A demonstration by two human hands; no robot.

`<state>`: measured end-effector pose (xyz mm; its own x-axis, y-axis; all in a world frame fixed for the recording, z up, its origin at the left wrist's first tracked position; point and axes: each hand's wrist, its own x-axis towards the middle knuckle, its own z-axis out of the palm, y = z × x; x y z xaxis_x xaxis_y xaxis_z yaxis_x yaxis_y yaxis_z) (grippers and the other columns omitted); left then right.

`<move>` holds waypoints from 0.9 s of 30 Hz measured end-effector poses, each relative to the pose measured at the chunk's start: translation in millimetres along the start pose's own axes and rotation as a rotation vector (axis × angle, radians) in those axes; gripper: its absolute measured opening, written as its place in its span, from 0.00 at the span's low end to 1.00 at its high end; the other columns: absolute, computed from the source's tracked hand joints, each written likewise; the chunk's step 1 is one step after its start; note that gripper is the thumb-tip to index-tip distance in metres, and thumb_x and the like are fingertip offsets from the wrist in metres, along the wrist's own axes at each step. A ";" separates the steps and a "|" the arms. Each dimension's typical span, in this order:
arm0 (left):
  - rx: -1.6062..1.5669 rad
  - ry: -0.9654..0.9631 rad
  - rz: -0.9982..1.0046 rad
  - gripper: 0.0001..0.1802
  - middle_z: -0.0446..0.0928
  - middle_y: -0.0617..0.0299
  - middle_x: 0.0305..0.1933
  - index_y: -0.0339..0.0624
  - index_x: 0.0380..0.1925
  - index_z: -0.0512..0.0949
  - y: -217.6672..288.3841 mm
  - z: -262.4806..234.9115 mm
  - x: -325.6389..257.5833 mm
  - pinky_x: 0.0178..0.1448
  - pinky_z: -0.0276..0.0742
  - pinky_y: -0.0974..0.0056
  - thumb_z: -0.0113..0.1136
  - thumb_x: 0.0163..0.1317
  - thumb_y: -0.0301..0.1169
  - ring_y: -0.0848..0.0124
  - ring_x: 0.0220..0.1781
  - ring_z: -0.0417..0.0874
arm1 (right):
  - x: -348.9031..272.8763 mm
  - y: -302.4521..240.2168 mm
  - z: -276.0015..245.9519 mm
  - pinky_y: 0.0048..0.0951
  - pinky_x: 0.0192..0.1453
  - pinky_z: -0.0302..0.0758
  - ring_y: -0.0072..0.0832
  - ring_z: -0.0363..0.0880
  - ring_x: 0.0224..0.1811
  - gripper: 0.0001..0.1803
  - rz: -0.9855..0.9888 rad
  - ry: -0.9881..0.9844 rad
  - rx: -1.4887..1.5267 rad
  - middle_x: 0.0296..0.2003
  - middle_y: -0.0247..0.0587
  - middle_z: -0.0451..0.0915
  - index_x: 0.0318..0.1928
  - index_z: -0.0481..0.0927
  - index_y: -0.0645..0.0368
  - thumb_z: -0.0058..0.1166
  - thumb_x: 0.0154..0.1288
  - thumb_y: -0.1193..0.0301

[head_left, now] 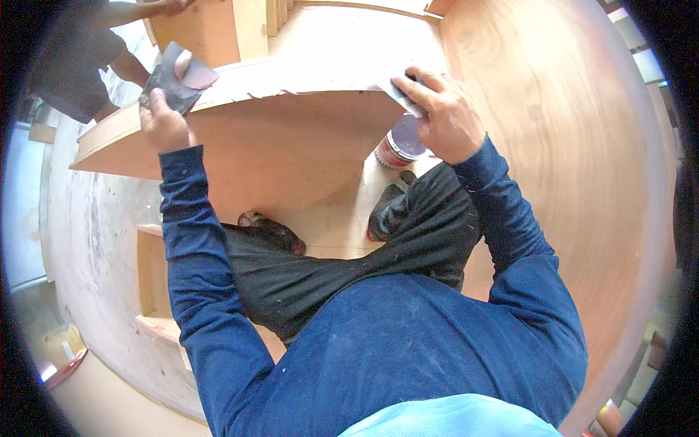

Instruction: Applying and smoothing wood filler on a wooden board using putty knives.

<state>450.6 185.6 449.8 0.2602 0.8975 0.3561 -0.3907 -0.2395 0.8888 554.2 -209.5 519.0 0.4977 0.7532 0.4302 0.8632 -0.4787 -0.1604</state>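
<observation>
My left hand grips a dark flat plate with a smear of pinkish-grey paste on it, the thumb lying over its face. A thin, pale scraper is pinched in the fingers of my right hand. Its blade touches or nearly touches the right end of a long wooden panel's pale upper edge; which of the two I cannot tell. Ragged pale marks show along that edge. Below my right hand, partly covered by it, stands a round tub with a red and white side and a greyish top.
A tall wood-grain panel rises on my right. My shoes rest on the boards under the long panel. To the left is an open wooden box frame. Another person in dark clothes is at the far left, beyond the panel.
</observation>
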 end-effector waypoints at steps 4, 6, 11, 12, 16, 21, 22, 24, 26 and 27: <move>0.060 -0.047 -0.018 0.16 0.80 0.56 0.46 0.32 0.49 0.76 13.3 4.5 -2.1 0.53 0.75 0.64 0.51 0.70 0.34 0.67 0.45 0.81 | -2.4 -7.7 -20.8 0.40 0.55 0.76 0.48 0.78 0.51 0.25 0.009 -0.152 0.037 0.49 0.51 0.80 0.48 0.84 0.59 0.52 0.47 0.87; 0.174 -0.066 0.074 0.16 0.80 0.56 0.45 0.32 0.48 0.76 -0.2 -8.4 18.6 0.53 0.75 0.65 0.50 0.70 0.34 0.67 0.43 0.81 | 15.7 -13.8 -34.3 0.41 0.54 0.76 0.48 0.79 0.50 0.22 -0.096 -0.121 -0.033 0.48 0.50 0.80 0.47 0.84 0.59 0.55 0.49 0.86; -0.281 0.003 -0.125 0.12 0.79 0.58 0.41 0.32 0.45 0.76 -6.4 2.2 11.1 0.46 0.77 0.66 0.49 0.69 0.30 0.70 0.39 0.79 | 79.7 -17.2 5.1 0.40 0.55 0.76 0.47 0.79 0.51 0.21 -0.495 -0.058 0.116 0.50 0.49 0.79 0.50 0.82 0.59 0.56 0.54 0.83; -0.341 0.006 -0.157 0.12 0.79 0.58 0.42 0.32 0.46 0.75 -8.8 -2.2 14.4 0.47 0.78 0.66 0.50 0.69 0.30 0.69 0.40 0.80 | 98.0 -23.2 17.3 0.39 0.55 0.76 0.47 0.78 0.51 0.20 -0.624 -0.112 0.217 0.51 0.48 0.79 0.50 0.82 0.59 0.56 0.56 0.82; -0.136 0.015 -0.113 0.13 0.79 0.58 0.43 0.33 0.46 0.76 -8.6 0.7 15.3 0.47 0.78 0.65 0.48 0.70 0.30 0.69 0.41 0.80 | 166.8 -44.7 69.9 0.37 0.56 0.76 0.46 0.78 0.52 0.16 -0.734 -0.310 0.430 0.49 0.51 0.79 0.50 0.81 0.60 0.55 0.62 0.79; 0.115 0.049 0.064 0.14 0.81 0.52 0.40 0.31 0.44 0.76 -20.0 -10.5 22.1 0.47 0.77 0.61 0.50 0.69 0.32 0.64 0.40 0.82 | 202.8 -76.0 101.2 0.37 0.56 0.76 0.48 0.78 0.51 0.20 -0.793 -0.392 0.357 0.48 0.49 0.80 0.50 0.82 0.60 0.49 0.57 0.85; 0.229 0.056 0.121 0.14 0.82 0.50 0.38 0.30 0.42 0.76 -22.0 -14.8 24.7 0.47 0.77 0.60 0.50 0.68 0.32 0.62 0.39 0.82 | 205.8 -80.0 103.9 0.37 0.56 0.76 0.48 0.78 0.51 0.20 -0.798 -0.393 0.360 0.48 0.49 0.80 0.50 0.82 0.60 0.49 0.57 0.85; 0.276 0.079 0.152 0.14 0.82 0.49 0.37 0.30 0.42 0.76 -22.4 -19.0 29.2 0.47 0.77 0.59 0.51 0.68 0.33 0.60 0.39 0.83 | 209.6 -82.4 110.3 0.37 0.56 0.76 0.47 0.78 0.52 0.23 -0.777 -0.452 0.334 0.50 0.49 0.79 0.50 0.82 0.60 0.47 0.54 0.87; 0.319 0.096 0.177 0.14 0.82 0.48 0.37 0.30 0.41 0.76 -20.2 -17.7 30.2 0.47 0.77 0.59 0.51 0.67 0.33 0.58 0.39 0.83 | 213.5 -79.0 121.3 0.39 0.56 0.76 0.47 0.79 0.51 0.26 -0.819 -0.376 0.318 0.49 0.47 0.80 0.50 0.82 0.57 0.48 0.49 0.86; 0.333 0.096 0.160 0.14 0.82 0.49 0.37 0.30 0.41 0.76 -16.2 -19.1 29.8 0.46 0.77 0.58 0.51 0.68 0.33 0.58 0.38 0.84 | 214.2 -79.1 123.8 0.40 0.56 0.76 0.47 0.79 0.50 0.29 -0.864 -0.294 0.303 0.47 0.45 0.81 0.50 0.83 0.54 0.49 0.43 0.85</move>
<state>447.8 223.3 440.5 0.1291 0.8656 0.4838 -0.1074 -0.4728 0.8746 603.1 45.6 513.9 -0.3549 0.8940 0.2736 0.9066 0.4006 -0.1330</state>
